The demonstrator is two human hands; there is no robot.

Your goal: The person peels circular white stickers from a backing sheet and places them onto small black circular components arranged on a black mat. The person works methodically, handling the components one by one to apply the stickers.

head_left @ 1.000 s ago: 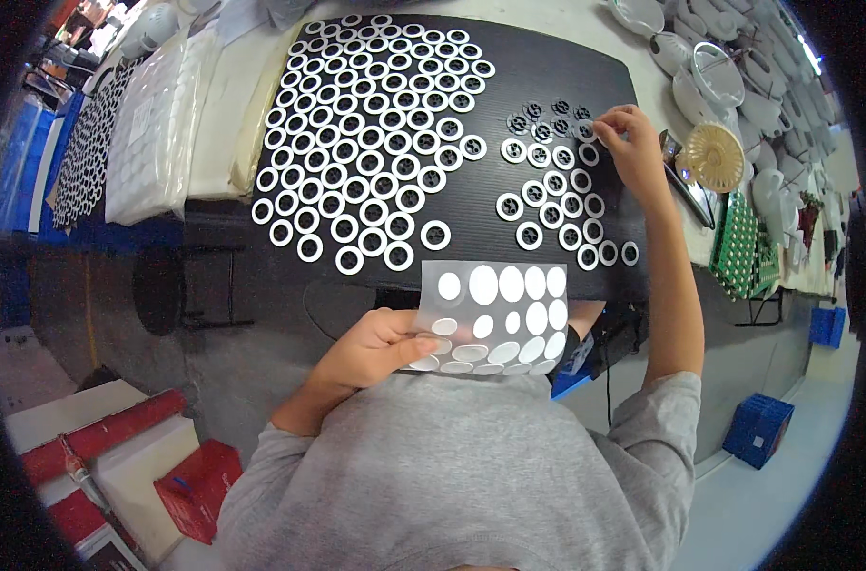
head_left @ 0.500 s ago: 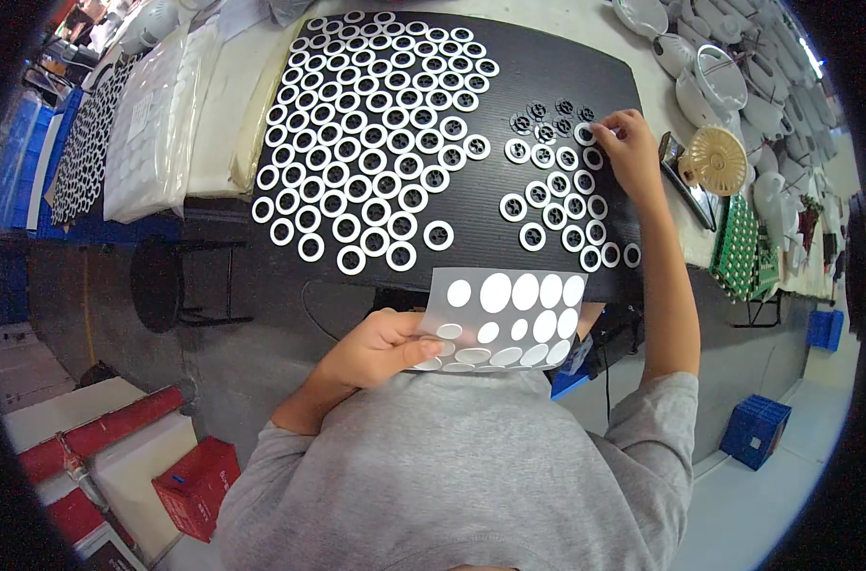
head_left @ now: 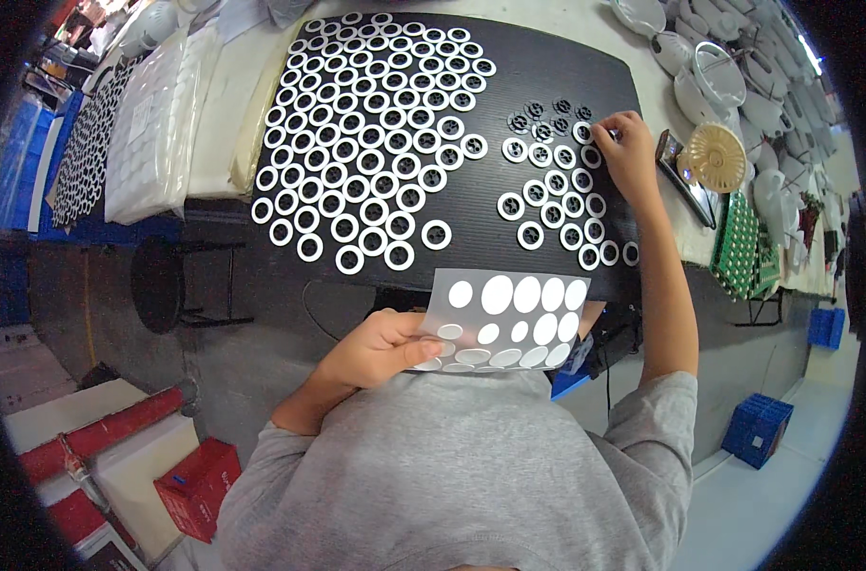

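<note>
My left hand (head_left: 381, 349) pinches the left edge of a translucent sheet of white round stickers (head_left: 498, 294) between thumb and fingers, just in front of my body. At the right part of the black board (head_left: 481, 205), my right hand (head_left: 628, 152) has its fingers bent together. Its fingertips are beside a black disc with a white ring (head_left: 582, 132); whether anything is between them is hidden. Several plain black discs (head_left: 535, 109) lie just beyond. More white-ringed discs (head_left: 573, 204) are grouped below the hand, and a large field of them (head_left: 376, 138) covers the board's left half.
A clear bag of white parts (head_left: 152, 133) and another board of discs (head_left: 86, 152) lie to the left. On the right are a beige fan-like part (head_left: 714, 159), a dark phone-like object (head_left: 685, 186), green circuit boards (head_left: 735, 249) and piled white housings (head_left: 709, 86).
Almost nothing differs. My right fingertips stay by the same ringed disc with a tiny shift, and the sticker sheet has moved slightly to the right.
</note>
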